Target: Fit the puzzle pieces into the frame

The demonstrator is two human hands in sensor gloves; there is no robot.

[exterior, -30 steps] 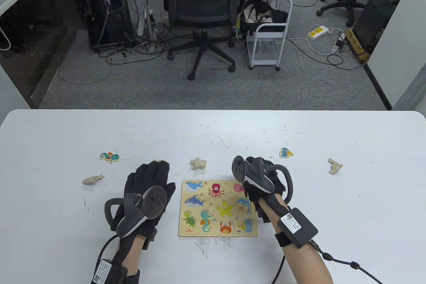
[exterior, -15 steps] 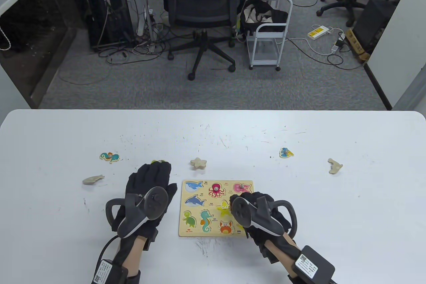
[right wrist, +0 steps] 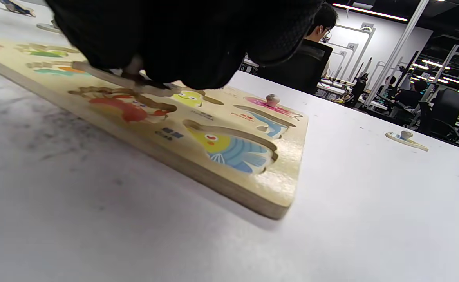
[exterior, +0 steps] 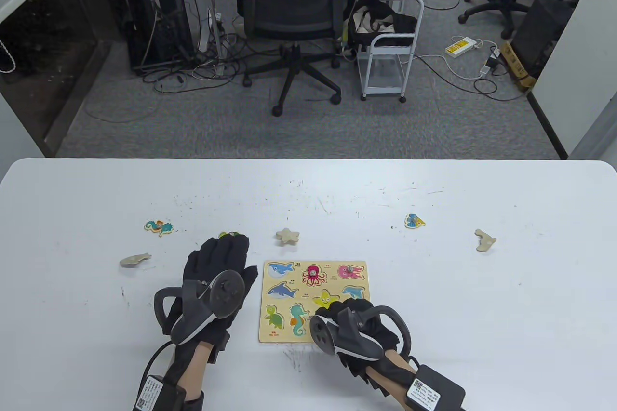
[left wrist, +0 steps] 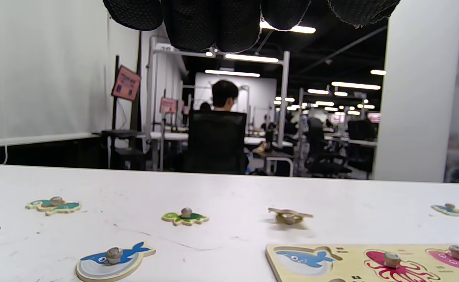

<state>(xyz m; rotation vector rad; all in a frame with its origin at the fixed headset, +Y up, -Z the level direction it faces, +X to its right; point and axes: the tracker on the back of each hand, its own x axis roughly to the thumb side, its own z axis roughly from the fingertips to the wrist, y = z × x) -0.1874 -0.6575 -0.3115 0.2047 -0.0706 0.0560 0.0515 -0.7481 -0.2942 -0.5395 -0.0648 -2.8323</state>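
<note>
The white table carries the wooden frame near its front edge, lying flat between the two hands. It is a stiff board, and it looks heavy enough to stay put under a light press.

The left grip lies flat on the table just left of the frame, fingers straight, holding nothing. The right grip covers the frame's near right corner. In the right wrist view its curled fingers pinch a thin pale piece just above the red crab recess; this is probably the crab going in.

The octopus and the pink jelly sit in the far row, pegs up.

The loose pieces lie apart on the table:
- Beyond the left grip are a whale, a turtle, a seahorse and a face-down blank.
- A star lies face down just beyond the frame.
- A fish and another blank lie off to the right.

All look light, rigid and thin. The peg is the place to pinch the upright ones. The face-down ones would need lifting by an edge and turning first.
</note>
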